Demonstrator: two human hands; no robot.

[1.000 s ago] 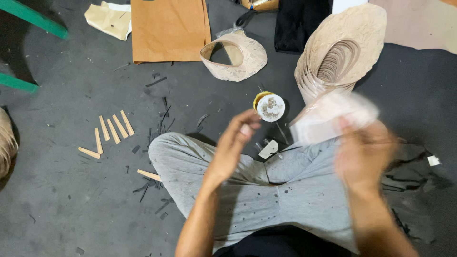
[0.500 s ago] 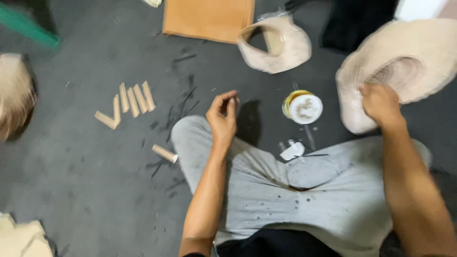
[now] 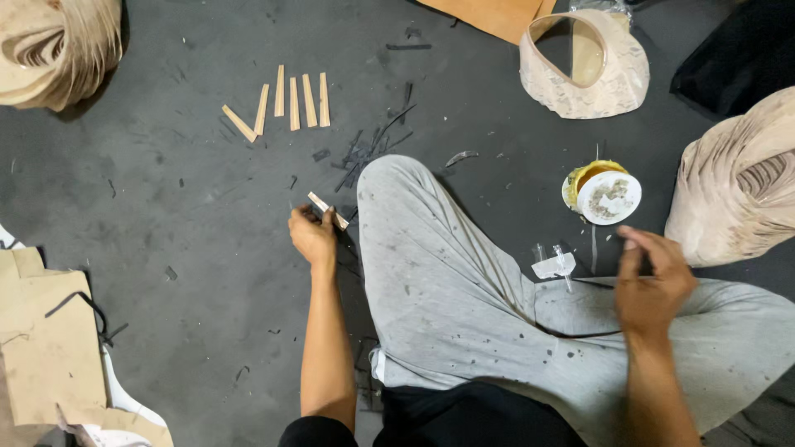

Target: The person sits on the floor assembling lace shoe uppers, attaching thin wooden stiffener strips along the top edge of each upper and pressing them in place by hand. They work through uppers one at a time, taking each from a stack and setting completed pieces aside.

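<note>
While the person sits cross-legged on the dark grey floor in speckled light grey trousers, the largest things lie around the edges: a big pale stack of curved, layered sheets at the right, a second such stack at the top left, flat tan cardboard pieces at the lower left, and a pale cut-out shell with an oval opening at the top. Smaller, a round yellow tin with a white smeared lid stands just beside the right knee, and a small clear plastic scrap lies against the trouser leg. A row of short tan wooden slivers lies well apart from the hands, higher on the floor. The left hand is closed at the fingertips on one short tan wooden sliver, held low over the floor beside the left knee, one end poking out past the thumb. The right hand hovers above the right thigh, fingers loosely curled and blurred; I cannot tell whether it holds anything. The sliver looks very light, stiff and thin, likely to snap if bent, so a fingertip pinch near its middle, along the flat faces, seems the safest hold.
</note>
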